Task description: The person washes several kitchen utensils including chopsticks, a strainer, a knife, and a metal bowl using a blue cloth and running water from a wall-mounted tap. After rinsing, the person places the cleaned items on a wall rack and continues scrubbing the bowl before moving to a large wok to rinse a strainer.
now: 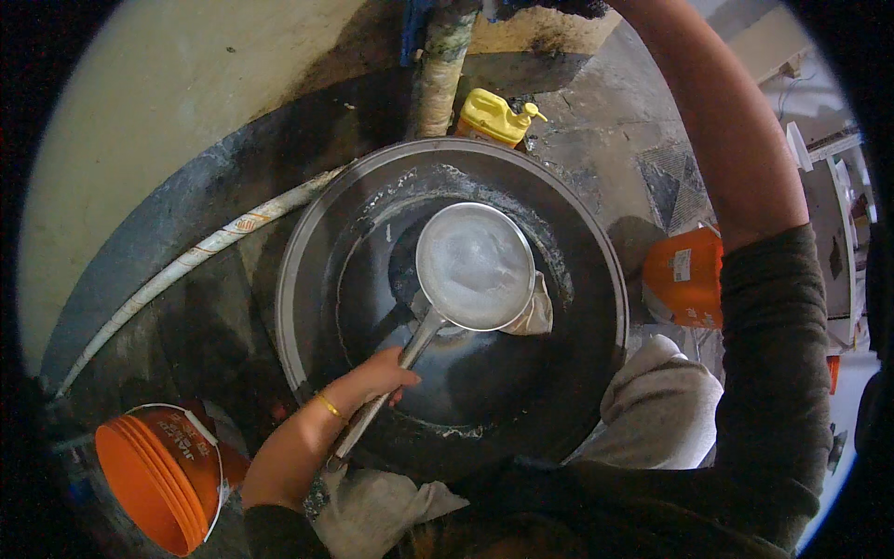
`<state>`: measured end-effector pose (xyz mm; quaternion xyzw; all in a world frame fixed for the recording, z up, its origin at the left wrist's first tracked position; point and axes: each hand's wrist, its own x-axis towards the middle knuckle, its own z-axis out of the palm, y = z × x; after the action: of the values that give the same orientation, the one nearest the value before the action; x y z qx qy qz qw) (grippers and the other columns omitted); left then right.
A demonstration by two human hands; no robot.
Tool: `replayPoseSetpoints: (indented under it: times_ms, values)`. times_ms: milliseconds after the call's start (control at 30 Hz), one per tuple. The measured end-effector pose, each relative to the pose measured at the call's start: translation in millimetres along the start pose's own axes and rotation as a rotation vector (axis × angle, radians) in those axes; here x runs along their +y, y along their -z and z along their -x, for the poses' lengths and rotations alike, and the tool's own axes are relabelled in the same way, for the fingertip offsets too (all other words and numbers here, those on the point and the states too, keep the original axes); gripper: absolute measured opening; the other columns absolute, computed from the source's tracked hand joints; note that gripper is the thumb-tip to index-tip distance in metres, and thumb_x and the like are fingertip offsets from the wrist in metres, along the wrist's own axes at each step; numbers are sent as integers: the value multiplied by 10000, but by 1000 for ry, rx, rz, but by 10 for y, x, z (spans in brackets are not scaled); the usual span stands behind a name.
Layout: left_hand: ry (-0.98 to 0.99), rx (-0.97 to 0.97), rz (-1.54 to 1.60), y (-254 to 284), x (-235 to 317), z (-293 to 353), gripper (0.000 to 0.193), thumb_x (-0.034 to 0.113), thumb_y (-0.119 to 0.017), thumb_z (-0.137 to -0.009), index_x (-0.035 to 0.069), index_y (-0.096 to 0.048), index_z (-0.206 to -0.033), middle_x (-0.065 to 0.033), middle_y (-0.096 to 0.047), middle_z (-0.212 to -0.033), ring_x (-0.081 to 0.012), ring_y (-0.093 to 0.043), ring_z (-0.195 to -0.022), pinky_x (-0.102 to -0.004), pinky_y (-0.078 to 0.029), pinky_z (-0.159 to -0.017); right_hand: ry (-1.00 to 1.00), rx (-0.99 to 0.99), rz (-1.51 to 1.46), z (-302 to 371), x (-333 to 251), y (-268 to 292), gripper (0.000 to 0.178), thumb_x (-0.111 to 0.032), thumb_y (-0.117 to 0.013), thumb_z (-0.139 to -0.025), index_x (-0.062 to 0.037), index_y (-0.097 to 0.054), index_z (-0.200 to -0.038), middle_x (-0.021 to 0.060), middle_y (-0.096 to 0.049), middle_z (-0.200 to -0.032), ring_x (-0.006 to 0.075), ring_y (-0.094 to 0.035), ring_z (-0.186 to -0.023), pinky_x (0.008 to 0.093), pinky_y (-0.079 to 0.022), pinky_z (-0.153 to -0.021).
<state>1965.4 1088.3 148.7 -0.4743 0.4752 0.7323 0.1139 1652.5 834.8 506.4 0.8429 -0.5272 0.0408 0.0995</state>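
My left hand (380,377) is wrapped round the handle of a large round metal ladle (475,265). Its pale grey bowl is held over a wide dark tub (296,279); whether the bowl contains liquid or has a mesh bottom I cannot tell. Inside the tub, a beige cloth-like piece (533,315) shows partly from behind the ladle's rim. White residue marks the tub's inner wall. My right arm stretches up past the tub's far right side, and its hand is beyond the top edge of the view.
Behind the tub stand a yellow jug (496,115) and an upright wrapped pipe (442,74). A pale hose (219,240) curves along the left wall. Orange buckets stand at the lower left (154,475) and right (684,275). Light cloth (666,401) lies by the tub's near right rim.
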Motion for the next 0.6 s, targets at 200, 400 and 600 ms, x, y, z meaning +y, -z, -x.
replayPoseSetpoints:
  times_ms: [200, 400, 600]
  values:
    - [-89, 89, 84, 64, 77, 215, 381, 70, -662, -746, 1, -443, -1050, -73, -510, -673, -145, -497, -440, -312, -421, -371, 1, 10, -7, 56, -46, 3, 498, -315, -659, -724, -99, -553, -1160, 200, -628, -983, 362, -596, -888, 418, -468, -785]
    - [-159, 90, 141, 90, 172, 232, 383, 77, -665, -743, 1, -442, -1046, -64, -498, -663, -148, -495, -440, -305, -413, -373, 37, 143, -116, 143, -67, -38, 501, -283, -690, -751, -83, -534, -1183, 196, -626, -973, 336, -596, -877, 407, -468, -772]
    - [-145, 108, 131, 74, 159, 56, 324, 63, -652, -747, 7, -431, -977, -73, -487, -654, -154, -500, -444, -307, -404, -373, -290, 465, -709, 692, -144, -972, 481, -292, -742, -761, -69, -514, -1122, 59, -582, -800, 131, -550, -722, 278, -459, -641]
